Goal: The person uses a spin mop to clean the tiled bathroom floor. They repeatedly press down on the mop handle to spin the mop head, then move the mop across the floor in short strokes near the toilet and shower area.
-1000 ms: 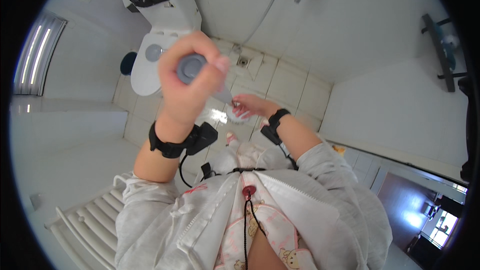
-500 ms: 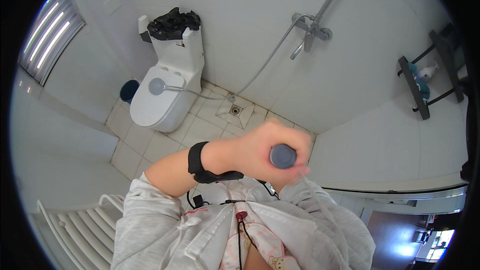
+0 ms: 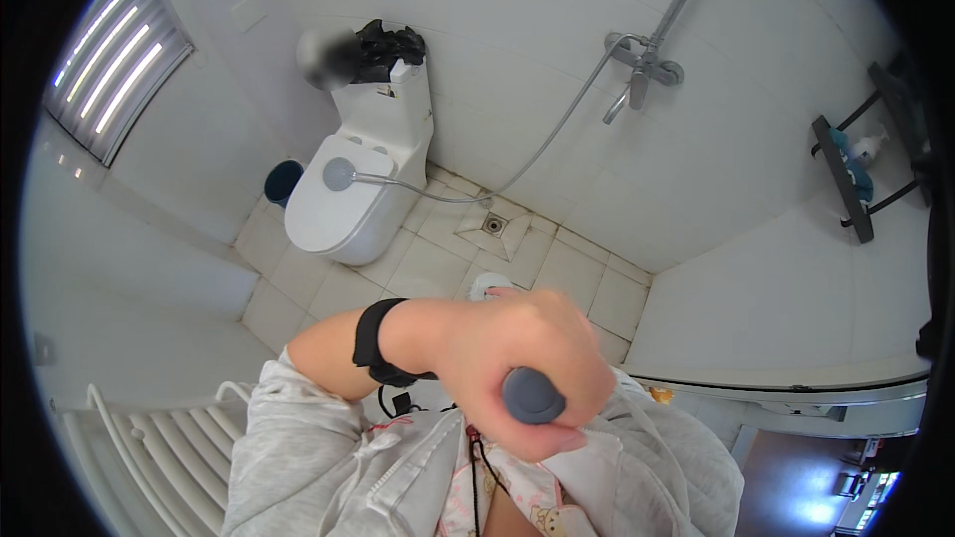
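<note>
From the head view, our left hand [image 3: 517,368] is wrapped tight around a grey handle [image 3: 532,396] whose round end faces the camera, at about six o'clock, close to our chest. Our right hand is out of sight. At eleven o'clock stands the white toilet [image 3: 348,199], a shower head [image 3: 339,174] resting on its lid. We judge a firm, steady fist keeps the handle from twisting; what hangs below it we cannot tell.
</note>
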`<act>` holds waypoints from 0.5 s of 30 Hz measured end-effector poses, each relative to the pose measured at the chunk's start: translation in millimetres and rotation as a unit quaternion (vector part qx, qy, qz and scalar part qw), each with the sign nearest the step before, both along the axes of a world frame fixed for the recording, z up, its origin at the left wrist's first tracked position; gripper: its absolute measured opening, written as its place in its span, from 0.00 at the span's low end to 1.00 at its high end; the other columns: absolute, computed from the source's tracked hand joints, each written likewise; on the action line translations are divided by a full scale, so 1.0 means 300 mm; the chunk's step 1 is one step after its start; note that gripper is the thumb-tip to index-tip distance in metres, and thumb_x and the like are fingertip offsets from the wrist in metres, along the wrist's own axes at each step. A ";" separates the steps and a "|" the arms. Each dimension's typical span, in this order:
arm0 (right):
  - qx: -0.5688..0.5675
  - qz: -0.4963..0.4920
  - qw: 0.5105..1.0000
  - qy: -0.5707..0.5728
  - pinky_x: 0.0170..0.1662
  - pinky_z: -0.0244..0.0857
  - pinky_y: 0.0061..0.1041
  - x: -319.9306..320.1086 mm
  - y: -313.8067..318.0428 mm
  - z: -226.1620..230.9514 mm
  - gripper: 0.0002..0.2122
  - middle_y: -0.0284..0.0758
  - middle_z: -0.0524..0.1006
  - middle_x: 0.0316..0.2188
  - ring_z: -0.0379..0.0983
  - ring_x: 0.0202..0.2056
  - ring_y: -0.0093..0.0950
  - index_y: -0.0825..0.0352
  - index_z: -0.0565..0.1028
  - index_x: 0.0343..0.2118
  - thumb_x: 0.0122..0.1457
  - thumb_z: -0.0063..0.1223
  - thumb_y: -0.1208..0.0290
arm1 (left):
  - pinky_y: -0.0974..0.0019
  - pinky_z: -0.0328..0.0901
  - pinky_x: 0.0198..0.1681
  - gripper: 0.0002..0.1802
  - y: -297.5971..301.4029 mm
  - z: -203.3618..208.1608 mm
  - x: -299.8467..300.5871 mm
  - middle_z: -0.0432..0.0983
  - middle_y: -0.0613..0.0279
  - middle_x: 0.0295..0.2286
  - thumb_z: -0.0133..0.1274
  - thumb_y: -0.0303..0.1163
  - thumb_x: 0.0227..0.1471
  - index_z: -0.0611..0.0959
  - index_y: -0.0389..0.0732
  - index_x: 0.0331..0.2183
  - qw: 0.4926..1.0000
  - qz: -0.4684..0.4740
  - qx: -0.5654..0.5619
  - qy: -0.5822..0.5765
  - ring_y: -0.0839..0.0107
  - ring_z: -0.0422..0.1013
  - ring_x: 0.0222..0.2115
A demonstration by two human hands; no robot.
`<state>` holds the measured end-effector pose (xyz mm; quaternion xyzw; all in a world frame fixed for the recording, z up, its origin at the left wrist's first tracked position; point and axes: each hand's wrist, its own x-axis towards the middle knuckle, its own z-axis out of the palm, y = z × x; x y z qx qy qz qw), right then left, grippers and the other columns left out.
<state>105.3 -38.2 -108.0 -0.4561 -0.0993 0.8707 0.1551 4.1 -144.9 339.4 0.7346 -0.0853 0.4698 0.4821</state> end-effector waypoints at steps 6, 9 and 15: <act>0.033 -0.064 0.993 0.095 0.22 0.65 0.23 -0.030 -0.034 -0.135 0.04 0.36 0.67 0.20 0.66 0.22 0.26 0.66 0.68 0.24 0.50 0.50 0.75 | 0.72 0.50 0.13 0.09 0.031 -0.011 -0.143 0.64 0.68 0.09 0.56 0.25 0.34 0.73 0.39 0.12 0.998 0.044 -0.032 -0.037 0.71 0.60 0.08; 0.056 -0.054 0.994 0.080 0.24 0.68 0.23 -0.045 -0.015 -0.090 0.06 0.38 0.71 0.24 0.70 0.24 0.29 0.69 0.68 0.29 0.52 0.47 0.73 | 0.74 0.53 0.16 0.14 0.046 -0.041 -0.203 0.65 0.72 0.07 0.57 0.34 0.39 0.68 0.46 0.15 0.966 0.249 -0.053 -0.047 0.76 0.61 0.07; 0.064 0.027 0.997 -0.013 0.34 0.67 0.28 -0.048 0.003 0.056 0.16 0.39 0.70 0.32 0.72 0.31 0.32 0.65 0.66 0.36 0.52 0.48 0.57 | 0.73 0.53 0.13 0.08 0.135 -0.077 -0.231 0.62 0.68 0.15 0.50 0.21 0.43 0.67 0.37 0.18 0.916 0.375 -0.113 -0.087 0.78 0.59 0.09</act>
